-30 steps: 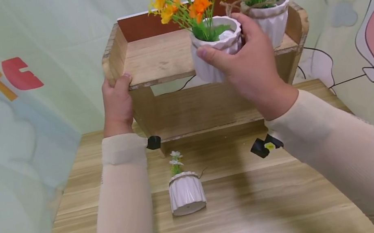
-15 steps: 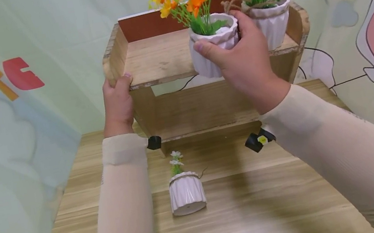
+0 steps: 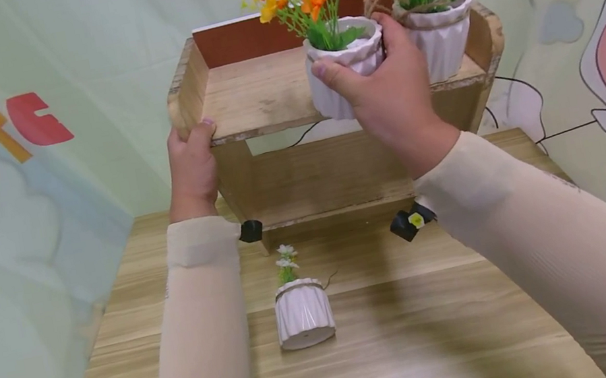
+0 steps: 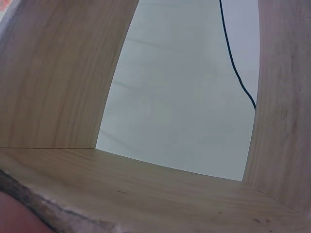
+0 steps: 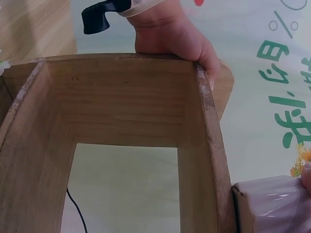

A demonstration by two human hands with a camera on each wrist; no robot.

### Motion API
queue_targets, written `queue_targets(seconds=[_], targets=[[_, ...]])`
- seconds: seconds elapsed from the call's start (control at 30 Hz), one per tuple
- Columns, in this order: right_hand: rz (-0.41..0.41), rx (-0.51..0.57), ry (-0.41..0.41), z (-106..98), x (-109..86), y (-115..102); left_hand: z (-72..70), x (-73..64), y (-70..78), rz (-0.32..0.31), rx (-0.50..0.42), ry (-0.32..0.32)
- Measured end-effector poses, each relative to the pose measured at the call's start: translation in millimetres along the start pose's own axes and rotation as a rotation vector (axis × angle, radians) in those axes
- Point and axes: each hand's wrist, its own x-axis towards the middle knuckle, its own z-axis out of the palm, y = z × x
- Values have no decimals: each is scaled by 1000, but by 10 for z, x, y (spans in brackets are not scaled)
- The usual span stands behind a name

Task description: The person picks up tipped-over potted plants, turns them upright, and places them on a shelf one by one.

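My right hand [image 3: 392, 94] grips a white fluted flowerpot [image 3: 338, 93] with orange and yellow artificial flowers, thumb in front and fingers round its far side. The pot is upright at the front edge of the top board of a wooden shelf [image 3: 258, 99]; whether its base touches the board cannot be told. In the right wrist view this pot [image 5: 277, 204] shows at the lower right. My left hand [image 3: 193, 164] holds the shelf's left end, thumb over the board's front corner. A second similar flowerpot [image 3: 444, 45] stands on the board's right side, just behind my right hand.
A small white pot [image 3: 303, 316] with white flowers lies tipped on the wooden table [image 3: 424, 336], its base towards me. The shelf's lower compartment [image 3: 330, 171] faces me. A printed cloth backdrop [image 3: 68, 188] hangs behind and at the sides.
My right hand has moved the flowerpot slightly up and left, further back towards the shelf's top board. The left hand, the shelf and the other pots stay in place.
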Motion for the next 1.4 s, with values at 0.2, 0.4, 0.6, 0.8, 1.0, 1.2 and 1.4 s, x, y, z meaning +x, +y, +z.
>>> queue_targets(seconds=[0.2, 0.4, 0.6, 0.8, 1.0, 1.2, 1.4], targets=[[9, -18, 10, 25, 39, 8, 0, 1, -6, -1, -4, -2], [2, -26, 19, 41, 67, 25, 7, 17, -23, 18, -27, 3], [30, -38, 20, 50, 92, 16, 13, 28, -41, 28, -45, 0], [27, -39, 9, 56, 115, 20, 5, 14, -34, 19, -22, 1], [33, -54, 6, 59, 130, 25, 3, 10, -27, 20, -14, -2], [38, -81, 12, 60, 145, 21, 8, 8, -20, 18, -23, -10], [38, -72, 3, 62, 155, 21, 7, 3, -16, 15, -15, -10]])
